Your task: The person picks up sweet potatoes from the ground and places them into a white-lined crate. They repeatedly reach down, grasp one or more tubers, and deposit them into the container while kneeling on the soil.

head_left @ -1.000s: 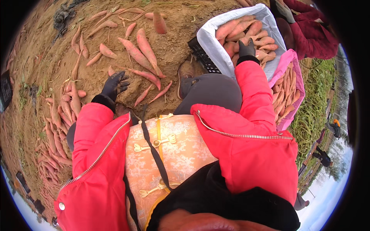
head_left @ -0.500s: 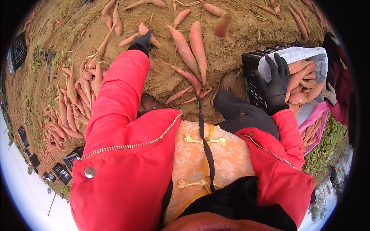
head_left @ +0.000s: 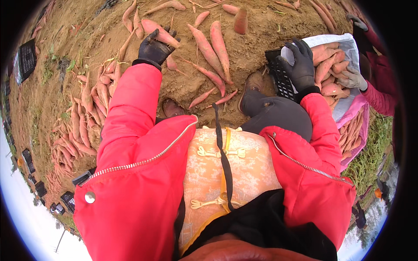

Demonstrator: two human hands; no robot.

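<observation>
My left hand (head_left: 153, 50), in a dark glove, is closed around a thick pinkish sweet potato (head_left: 157, 31), raised above the soil. My right hand (head_left: 300, 67), also dark-gloved, grips the near edge of a black plastic crate (head_left: 278, 77), over its white liner (head_left: 345, 41). Inside the crate lies a heap of sweet potatoes (head_left: 324, 69). Another person's grey-gloved hand (head_left: 353, 80) touches the crate's right side. Between my hands, several long sweet potatoes (head_left: 220, 48) rest on the dirt.
To the left spreads a large pile of sweet potatoes (head_left: 80, 126). One sweet potato (head_left: 241, 21) stands upright in the soil. A pink-lined container (head_left: 353, 135) of more roots stands right. My boot (head_left: 251, 89) is beside the crate. Another black crate (head_left: 27, 60) sits far left.
My left hand has lifted the sweet potato off the ground and turned. My right hand's fingers have come closer together on the crate edge. The other person's hand has moved onto the crate's side.
</observation>
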